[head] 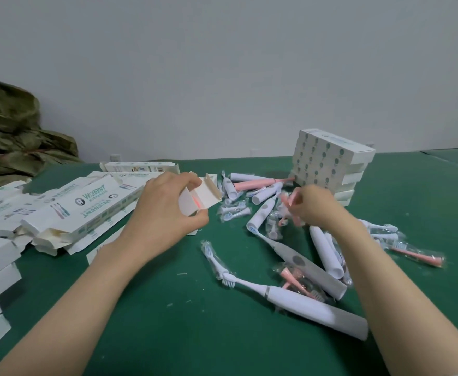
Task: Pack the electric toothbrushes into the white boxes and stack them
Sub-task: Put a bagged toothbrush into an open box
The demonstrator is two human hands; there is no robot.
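"WISDENT" in green on flat white box (92,203), other print unreadable

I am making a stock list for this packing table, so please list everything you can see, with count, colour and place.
open box: one, white, in left hand, pink inside
packed boxes: one stack, white, far right
loose boxes: many, white, heaped at left
toothbrushes: many, mostly white, some pink, centre-right
brush heads: several bagged, white and pink, among them
table: one, green
cloth: one, olive, far left
wall: one, pale, behind
left hand: holds open box
right hand: pinches pink brush heads
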